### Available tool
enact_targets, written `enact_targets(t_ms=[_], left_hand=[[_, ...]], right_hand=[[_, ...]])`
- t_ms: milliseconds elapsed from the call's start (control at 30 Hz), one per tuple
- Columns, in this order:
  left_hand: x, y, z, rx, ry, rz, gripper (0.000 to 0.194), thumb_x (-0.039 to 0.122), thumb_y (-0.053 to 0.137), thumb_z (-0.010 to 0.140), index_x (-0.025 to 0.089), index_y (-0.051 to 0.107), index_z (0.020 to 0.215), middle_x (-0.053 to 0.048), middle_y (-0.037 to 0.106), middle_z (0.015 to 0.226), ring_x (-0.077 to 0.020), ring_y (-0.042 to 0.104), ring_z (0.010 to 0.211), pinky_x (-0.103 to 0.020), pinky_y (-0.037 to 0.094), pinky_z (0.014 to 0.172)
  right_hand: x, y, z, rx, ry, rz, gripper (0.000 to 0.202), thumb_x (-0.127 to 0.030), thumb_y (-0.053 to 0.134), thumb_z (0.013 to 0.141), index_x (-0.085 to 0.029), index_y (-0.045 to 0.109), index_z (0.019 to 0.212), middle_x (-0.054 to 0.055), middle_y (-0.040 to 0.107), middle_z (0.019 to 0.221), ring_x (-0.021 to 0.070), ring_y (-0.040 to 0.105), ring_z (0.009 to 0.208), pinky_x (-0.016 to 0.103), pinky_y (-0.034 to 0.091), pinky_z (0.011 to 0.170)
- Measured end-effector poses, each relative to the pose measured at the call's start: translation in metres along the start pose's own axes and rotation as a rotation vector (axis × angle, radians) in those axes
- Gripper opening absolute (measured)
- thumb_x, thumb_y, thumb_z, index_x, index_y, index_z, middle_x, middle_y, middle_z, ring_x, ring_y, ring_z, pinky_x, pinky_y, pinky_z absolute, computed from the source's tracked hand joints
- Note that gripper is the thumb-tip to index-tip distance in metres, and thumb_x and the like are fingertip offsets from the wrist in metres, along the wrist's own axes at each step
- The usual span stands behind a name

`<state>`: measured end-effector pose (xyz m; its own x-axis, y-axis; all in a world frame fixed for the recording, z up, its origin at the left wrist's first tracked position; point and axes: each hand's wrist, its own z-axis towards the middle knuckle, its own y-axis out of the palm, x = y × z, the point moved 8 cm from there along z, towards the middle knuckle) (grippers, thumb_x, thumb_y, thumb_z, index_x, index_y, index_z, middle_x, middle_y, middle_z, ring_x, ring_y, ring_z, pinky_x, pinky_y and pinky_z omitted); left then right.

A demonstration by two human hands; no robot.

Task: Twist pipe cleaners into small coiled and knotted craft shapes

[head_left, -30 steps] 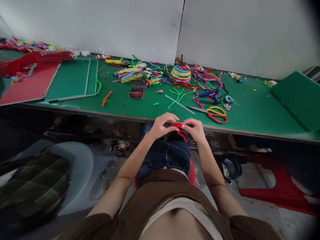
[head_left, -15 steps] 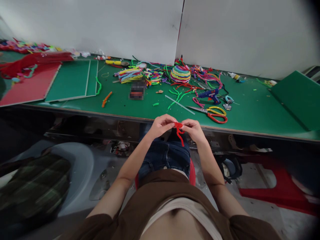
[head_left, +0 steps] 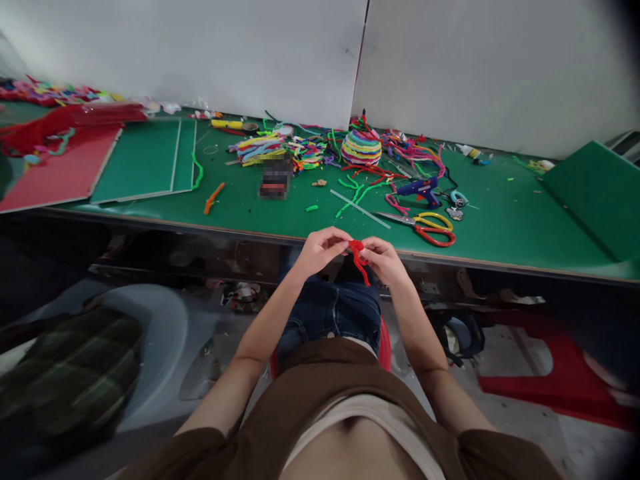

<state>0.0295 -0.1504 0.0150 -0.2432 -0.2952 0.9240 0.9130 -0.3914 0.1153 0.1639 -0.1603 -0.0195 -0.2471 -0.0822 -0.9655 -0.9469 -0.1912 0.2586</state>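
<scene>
I see the left hand and right hand each pinching the red fuzzy stem from its own side. Stem is at the near edge of the table, loose tail hanging down. Farther and right, on the table: scissors, yellow and red handles; blue glue gun just beyond. I note a clear stick left of the scissors, striped ball at the far side.

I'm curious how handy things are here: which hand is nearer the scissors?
Right. The right hand is on the near side of the scissors, below their blades in the picture; the left hand is farther off, to their left.
</scene>
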Motion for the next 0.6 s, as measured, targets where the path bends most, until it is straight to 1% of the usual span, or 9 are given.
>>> enact_targets(t_ms=[100,167,267,367,467,600], left_hand=[[0.002,0.002,-0.001,0.0,0.04,0.005,0.019,0.033,0.064,0.08,0.015,0.064,0.086,-0.004,0.067,0.087,-0.0114,0.065,0.075,-0.022,0.056,0.064],[0.008,0.005,-0.003,-0.017,0.107,0.029,0.017,0.032,0.061,0.083,0.015,0.063,0.084,-0.005,0.066,0.089,-0.0099,0.064,0.073,-0.022,0.055,0.064],[0.023,0.01,-0.007,-0.048,0.242,0.099,0.014,0.029,0.056,0.086,0.016,0.061,0.083,-0.005,0.065,0.09,-0.0078,0.062,0.068,-0.02,0.054,0.063],[0.033,0.013,-0.012,-0.063,0.334,0.19,0.013,0.027,0.054,0.088,0.016,0.06,0.085,-0.006,0.064,0.09,-0.0094,0.062,0.074,-0.021,0.053,0.064],[0.035,0.017,-0.014,-0.102,0.344,0.238,0.012,0.027,0.053,0.088,0.017,0.059,0.087,-0.005,0.061,0.089,-0.009,0.06,0.072,-0.021,0.052,0.063],[0.031,0.021,-0.014,-0.132,0.261,0.273,0.014,0.029,0.05,0.09,0.017,0.057,0.089,-0.003,0.059,0.086,-0.0068,0.058,0.063,-0.02,0.05,0.06]], right_hand=[[-0.004,-0.004,-0.002,0.056,-0.077,-0.046,0.026,-0.039,0.079,0.061,-0.02,0.066,0.075,-0.002,0.062,0.067,0.0084,0.053,0.059,0.023,0.045,0.059],[-0.007,-0.004,-0.005,0.064,-0.128,-0.071,0.026,-0.041,0.076,0.065,-0.021,0.065,0.077,-0.002,0.062,0.071,0.0092,0.053,0.062,0.023,0.046,0.061],[-0.012,0.003,-0.008,0.019,-0.191,-0.074,0.027,-0.045,0.073,0.068,-0.022,0.062,0.078,-0.002,0.058,0.074,0.0094,0.052,0.064,0.023,0.046,0.061],[-0.014,0.01,-0.01,-0.027,-0.217,-0.074,0.033,-0.051,0.072,0.067,-0.023,0.059,0.078,-0.001,0.055,0.076,0.01,0.052,0.065,0.024,0.046,0.061],[-0.014,0.012,-0.009,-0.036,-0.22,-0.068,0.038,-0.055,0.072,0.064,-0.023,0.057,0.077,-0.001,0.053,0.077,0.011,0.051,0.067,0.025,0.046,0.063],[-0.012,0.012,-0.009,-0.05,-0.229,-0.077,0.038,-0.056,0.07,0.066,-0.022,0.057,0.078,-0.001,0.052,0.078,0.0116,0.052,0.068,0.026,0.046,0.064]])
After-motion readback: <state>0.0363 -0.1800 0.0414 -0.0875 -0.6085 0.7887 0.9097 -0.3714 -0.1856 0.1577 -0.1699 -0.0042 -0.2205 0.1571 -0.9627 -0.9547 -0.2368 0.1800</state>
